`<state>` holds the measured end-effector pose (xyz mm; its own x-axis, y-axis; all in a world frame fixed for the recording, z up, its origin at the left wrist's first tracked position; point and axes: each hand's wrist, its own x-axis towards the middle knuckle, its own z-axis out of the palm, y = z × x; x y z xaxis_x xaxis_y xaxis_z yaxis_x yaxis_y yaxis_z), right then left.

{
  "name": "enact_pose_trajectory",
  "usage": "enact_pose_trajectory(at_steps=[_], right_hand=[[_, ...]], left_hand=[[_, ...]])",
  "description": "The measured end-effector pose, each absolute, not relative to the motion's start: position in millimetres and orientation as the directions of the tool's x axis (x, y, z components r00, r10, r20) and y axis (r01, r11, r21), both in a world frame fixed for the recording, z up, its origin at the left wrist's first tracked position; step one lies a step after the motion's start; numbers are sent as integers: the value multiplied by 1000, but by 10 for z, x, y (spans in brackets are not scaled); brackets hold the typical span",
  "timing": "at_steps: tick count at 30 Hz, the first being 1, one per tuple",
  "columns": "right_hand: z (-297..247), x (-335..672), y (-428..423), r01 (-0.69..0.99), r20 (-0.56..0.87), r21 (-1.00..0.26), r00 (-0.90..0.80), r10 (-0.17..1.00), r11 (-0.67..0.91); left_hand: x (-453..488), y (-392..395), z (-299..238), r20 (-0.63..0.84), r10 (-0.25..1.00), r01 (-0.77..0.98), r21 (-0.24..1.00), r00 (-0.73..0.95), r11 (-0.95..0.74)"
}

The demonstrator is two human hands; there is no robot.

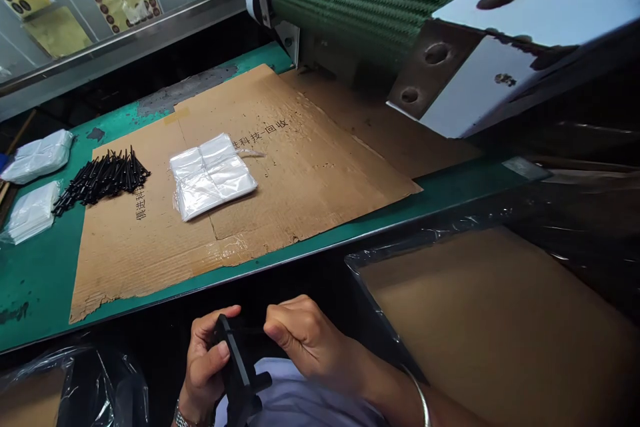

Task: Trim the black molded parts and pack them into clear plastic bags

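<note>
left hand (205,363) clamped on black plastic part (239,373) | right hand (305,337) curled beside it, fingers together, hold unclear | black plastic pins (103,180) at 11 o'clock on cardboard sheet (310,167)

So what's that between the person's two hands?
In the head view, a black angular object, held by the left hand, with the right hand close beside it. Exactly what it is can't be told.

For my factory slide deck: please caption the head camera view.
Left hand holds a black plastic part, right hand beside it, at a green workbench.
</note>
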<state>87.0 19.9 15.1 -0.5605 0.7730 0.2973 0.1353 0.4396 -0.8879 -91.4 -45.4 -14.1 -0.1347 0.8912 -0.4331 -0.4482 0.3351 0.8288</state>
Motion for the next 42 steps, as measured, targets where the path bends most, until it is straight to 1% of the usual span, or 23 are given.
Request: enact_pose_trajectory(at_steps=[3, 5, 7, 13, 19, 24, 26, 29, 30, 31, 34, 36, 38, 41, 42], right_hand=[[199, 854, 167, 126, 335, -864, -581, 742, 488], [193, 828, 157, 129, 353, -851, -578, 736, 510], [162, 799, 156, 134, 369, -840, -571, 734, 526], [77, 762, 163, 128, 368, -841, -578, 728, 526], [119, 802, 136, 110, 381, -828, -608, 697, 549], [183, 869, 48, 106, 394, -806, -638, 662, 582], [181, 898, 2, 86, 418, -782, -662, 622, 618], [155, 926, -39, -10, 461, -774, -695, 552, 633], [145, 927, -37, -34, 466, -788, -685, 560, 614], [137, 921, -27, -40, 461, -809, -662, 591, 586], [117, 870, 43, 37, 393, -863, -578, 715, 504], [99, 831, 87, 86, 351, -876, -561, 750, 474], [76, 817, 103, 76, 338, -877, -605, 721, 475], [41, 859, 79, -53, 373, -867, -729, 574, 496], [33, 882, 70, -97, 378, -878, -743, 553, 469]], left_hand=[[-952, -429, -122, -351, 923, -322, 902, -158, 288], [-959, -414, -96, -293, 947, -243, 936, -133, 255], [-959, -404, -75, -260, 960, -200, 951, -104, 236], [-949, -384, -47, -251, 967, -187, 953, -46, 238], [-967, -355, -37, -237, 966, -111, 968, -103, 225], [-1027, -367, -132, -267, 958, -140, 958, -103, 252], [-1055, -373, -197, -261, 961, -135, 959, -87, 248], [-1095, -365, -270, -224, 970, -90, 972, -89, 216], [-1103, -358, -277, -213, 973, -71, 976, -89, 207], [-1106, -350, -276, -204, 975, -53, 978, -87, 200], [-1086, -332, -233, -191, 978, -2, 982, -78, 191], [-1067, -329, -204, -177, 981, 29, 983, -78, 180], [-1068, -332, -192, -164, 983, 51, 984, -85, 169], [-1115, -326, -180, -136, 986, 78, 987, -94, 143], [-1136, -316, -164, -118, 990, 106, 986, -80, 126]])
